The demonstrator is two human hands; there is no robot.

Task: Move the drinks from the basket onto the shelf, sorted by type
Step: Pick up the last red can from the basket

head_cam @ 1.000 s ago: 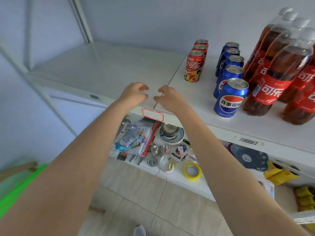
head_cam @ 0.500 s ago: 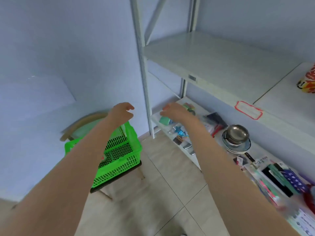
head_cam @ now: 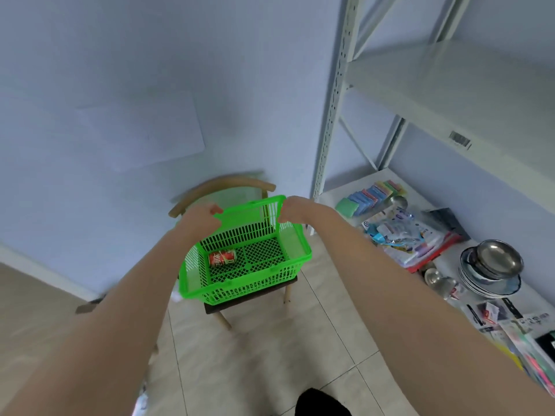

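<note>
Head camera looked down on the green basket [head_cam: 246, 291] standing on a wooden chair [head_cam: 222, 184], left of the white shelf [head_cam: 435, 85]. One red cola can [head_cam: 222, 258] lay on its side on the basket floor, toward the left wall. My left hand [head_cam: 201, 219] and right hand [head_cam: 295, 210] hung by the far rim, both empty, fingers loosely curled; I could not tell whether they touched it. I judged this the reach for the only drink left: next, one hand needed to drop in and wrap round the can.

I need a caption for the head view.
Left hand and right hand reach toward a green basket on a chair, one red can inside.
</note>
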